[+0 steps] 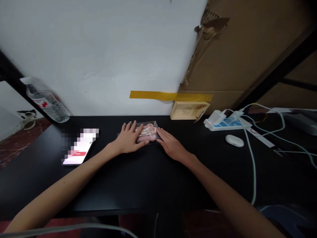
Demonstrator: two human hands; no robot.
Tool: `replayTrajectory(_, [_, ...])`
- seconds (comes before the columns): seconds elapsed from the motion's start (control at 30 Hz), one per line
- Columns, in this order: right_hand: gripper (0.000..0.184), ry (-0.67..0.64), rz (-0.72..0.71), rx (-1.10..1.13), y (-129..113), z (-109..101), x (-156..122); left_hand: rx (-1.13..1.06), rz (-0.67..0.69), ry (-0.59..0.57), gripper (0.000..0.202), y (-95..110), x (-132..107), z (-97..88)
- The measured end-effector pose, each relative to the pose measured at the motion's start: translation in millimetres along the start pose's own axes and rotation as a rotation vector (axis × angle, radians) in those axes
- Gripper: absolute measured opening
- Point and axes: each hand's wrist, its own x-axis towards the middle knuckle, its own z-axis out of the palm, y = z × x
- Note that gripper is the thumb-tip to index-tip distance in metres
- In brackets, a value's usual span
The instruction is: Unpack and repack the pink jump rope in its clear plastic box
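Set flat near the far edge of the tabletop (138, 185), the clear packet (149, 131) still encloses its pink contents (149, 136), the left hand (127, 138) open across it, the right hand (170, 143) open at its right end.

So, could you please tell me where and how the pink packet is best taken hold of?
Probably by its right edge, coming in low from the right: the packet lies flat on the table, the left grip covers its left part, and the right grip is at that right edge.
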Motion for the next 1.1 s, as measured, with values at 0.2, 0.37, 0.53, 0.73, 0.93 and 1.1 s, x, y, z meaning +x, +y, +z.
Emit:
replayTrajectory(0.2, [0.051,0.058,0.125,-0.014,28,-20,7,-0.125,0.239,-0.134,0.057,-3,4,-27.3])
replayTrajectory(0.37, [0.069,0.025,0.245,0.104,19,-17,4,-0.156,0.231,-0.053,0.066,22,-3,-14.3])
replayTrajectory(0.53, [0.079,-0.107,0.163,0.259,13,-11,1,-0.294,0.207,0.028,0.055,22,-5,-5.8])
replayTrajectory(0.73, [0.066,-0.006,0.130,0.272,16,-11,11,-0.296,0.189,0.161,0.058,-9,0,13.8])
replayTrajectory(0.93, [0.063,-0.060,0.166,0.181,27,-14,8,-0.228,0.061,0.017,0.082,-25,1,36.4])
replayTrajectory(1.1, [0.062,-0.229,0.155,-0.063,42,-22,2,-0.106,0.094,-0.047,0.082,-31,1,39.8])
